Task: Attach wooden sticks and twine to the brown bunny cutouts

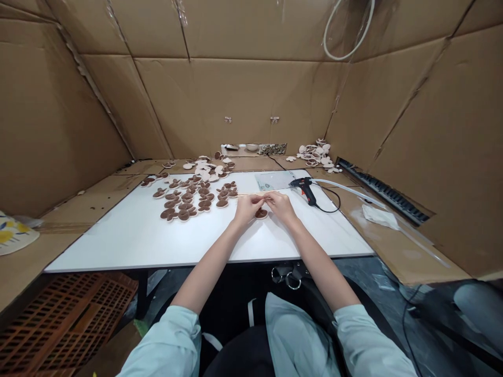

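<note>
My left hand (pixel 248 206) and my right hand (pixel 278 203) meet over the white board, fingers pinched close together at the tips. What they pinch is too small and covered to make out; a thin pale strip (pixel 248 195) shows just behind my left fingers. Directly below the fingertips lies a brown rounded piece (pixel 261 213) with a pale edge, partly hidden by the hands. To the left, many similar brown ear-shaped pieces (pixel 187 198) are spread in rows. Right of my right hand rests a black glue gun (pixel 305 189) with an orange-red trigger.
Pale cut-outs (pixel 208 168) lie behind the brown ones, and another heap of them (pixel 316 153) sits at the back right. A clear sheet (pixel 273 180) lies near the glue gun. Cardboard walls (pixel 251 94) enclose the white board (pixel 129 241). An orange crate (pixel 66 319) stands lower left.
</note>
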`<state>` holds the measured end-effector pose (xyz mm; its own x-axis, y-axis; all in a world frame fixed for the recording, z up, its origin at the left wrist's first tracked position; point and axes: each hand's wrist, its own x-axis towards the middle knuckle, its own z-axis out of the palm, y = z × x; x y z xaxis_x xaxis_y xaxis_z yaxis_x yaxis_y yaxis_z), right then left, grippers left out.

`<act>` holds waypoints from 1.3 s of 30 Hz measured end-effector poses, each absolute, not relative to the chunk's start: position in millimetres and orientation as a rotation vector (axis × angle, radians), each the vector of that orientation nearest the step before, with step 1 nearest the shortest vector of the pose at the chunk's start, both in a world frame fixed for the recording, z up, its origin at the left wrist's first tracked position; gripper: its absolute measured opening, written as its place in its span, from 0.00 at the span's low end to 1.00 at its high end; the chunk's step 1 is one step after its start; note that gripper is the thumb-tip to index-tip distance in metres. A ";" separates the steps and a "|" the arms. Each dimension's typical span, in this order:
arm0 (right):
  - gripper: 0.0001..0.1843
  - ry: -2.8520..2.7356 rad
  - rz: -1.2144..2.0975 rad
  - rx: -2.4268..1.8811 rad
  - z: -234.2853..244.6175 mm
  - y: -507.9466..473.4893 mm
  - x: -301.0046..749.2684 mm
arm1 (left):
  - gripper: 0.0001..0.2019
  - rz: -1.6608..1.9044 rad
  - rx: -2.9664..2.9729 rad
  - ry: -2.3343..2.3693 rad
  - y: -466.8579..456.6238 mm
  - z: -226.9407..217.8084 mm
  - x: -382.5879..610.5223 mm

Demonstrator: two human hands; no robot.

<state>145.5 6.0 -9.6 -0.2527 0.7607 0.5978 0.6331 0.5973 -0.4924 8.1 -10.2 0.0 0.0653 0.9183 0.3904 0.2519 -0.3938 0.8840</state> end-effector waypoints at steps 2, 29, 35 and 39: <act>0.13 -1.980 0.188 -1.098 -9.5 6.4 145.4 | 0.05 1.349 1.767 1.169 -10.8 0.5 8.1; 0.06 -1.797 0.329 -1.196 -3.8 2.8 141.5 | 0.07 1.464 1.095 1.066 -5.4 -9.4 23.2; 0.08 -1.518 0.819 -1.017 -5.3 4.5 138.3 | 0.06 1.513 1.357 1.131 -5.7 -9.8 20.2; 0.10 -1.414 0.983 -0.993 -5.3 6.2 141.6 | 0.06 1.469 1.375 1.132 -6.0 -8.3 19.7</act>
